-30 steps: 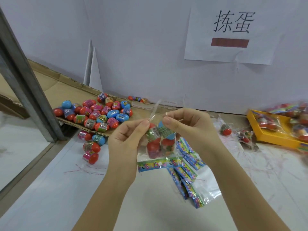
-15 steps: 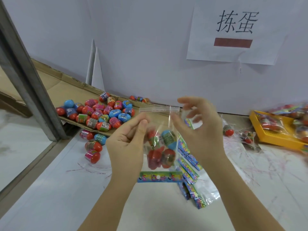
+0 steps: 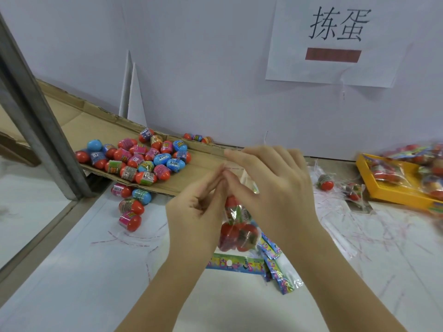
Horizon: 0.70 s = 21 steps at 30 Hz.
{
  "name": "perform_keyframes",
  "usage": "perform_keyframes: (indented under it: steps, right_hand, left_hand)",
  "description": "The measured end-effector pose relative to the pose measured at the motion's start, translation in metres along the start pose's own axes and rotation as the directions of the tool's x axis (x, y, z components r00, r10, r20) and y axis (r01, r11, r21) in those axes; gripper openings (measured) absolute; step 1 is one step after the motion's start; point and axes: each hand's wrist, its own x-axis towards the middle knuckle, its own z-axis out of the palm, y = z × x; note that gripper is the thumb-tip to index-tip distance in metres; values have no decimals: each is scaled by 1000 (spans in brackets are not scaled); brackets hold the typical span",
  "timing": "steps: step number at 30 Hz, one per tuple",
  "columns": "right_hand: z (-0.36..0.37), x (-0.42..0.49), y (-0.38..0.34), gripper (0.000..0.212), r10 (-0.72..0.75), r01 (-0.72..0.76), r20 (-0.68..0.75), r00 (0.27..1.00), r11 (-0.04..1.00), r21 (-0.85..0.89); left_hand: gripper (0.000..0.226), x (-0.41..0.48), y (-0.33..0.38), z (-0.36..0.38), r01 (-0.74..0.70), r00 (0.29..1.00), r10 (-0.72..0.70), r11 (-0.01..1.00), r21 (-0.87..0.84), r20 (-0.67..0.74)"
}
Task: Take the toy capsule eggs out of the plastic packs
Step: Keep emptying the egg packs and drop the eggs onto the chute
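A clear plastic pack (image 3: 239, 231) with several red and green capsule eggs hangs upside down between my hands, its printed header strip (image 3: 236, 264) at the bottom. My left hand (image 3: 196, 212) pinches the pack's upper edge with its fingertips. My right hand (image 3: 271, 190) pinches the same edge from the other side, its other fingers spread and covering the pack's top. Their fingertips meet at the opening. A pile of loose capsule eggs (image 3: 141, 159) lies on a cardboard sheet (image 3: 199, 171) to the left.
Empty packs with printed headers (image 3: 278, 271) lie under my right wrist. A yellow tray (image 3: 393, 195) of full packs stands at the right, with two packed eggs (image 3: 326, 183) beside it. A grey metal post (image 3: 36, 111) slants at the left. A white wall with a paper sign (image 3: 335, 39) stands behind.
My hands have come together at the pack's top edge, fingertips now meeting. The right hand has moved left over the opening, and the pack hangs lower and more bunched.
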Motion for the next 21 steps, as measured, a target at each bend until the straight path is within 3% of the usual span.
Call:
perform_keyframes:
  steps: [7,13,17,21]
  right_hand:
    - [4,-3,0,12,14,-15,-79,997,1000,-10]
    - [6,-5,0,14,-7,4,-74,997,999,-45]
    - [5,-4,-1,12,170,-169,-18,985,984,54]
    - [-1,2,15,6,391,-389,27,920,903,182]
  left_hand:
    - [47,-2,0,2,-13,1000,14,999,-46,24]
    - [47,-3,-3,0,-51,998,50,998,25,43]
    - [40,-3,-2,0,7,999,-7,1000,0,38]
    - [36,-1,-3,1,77,997,-76,997,-31,24]
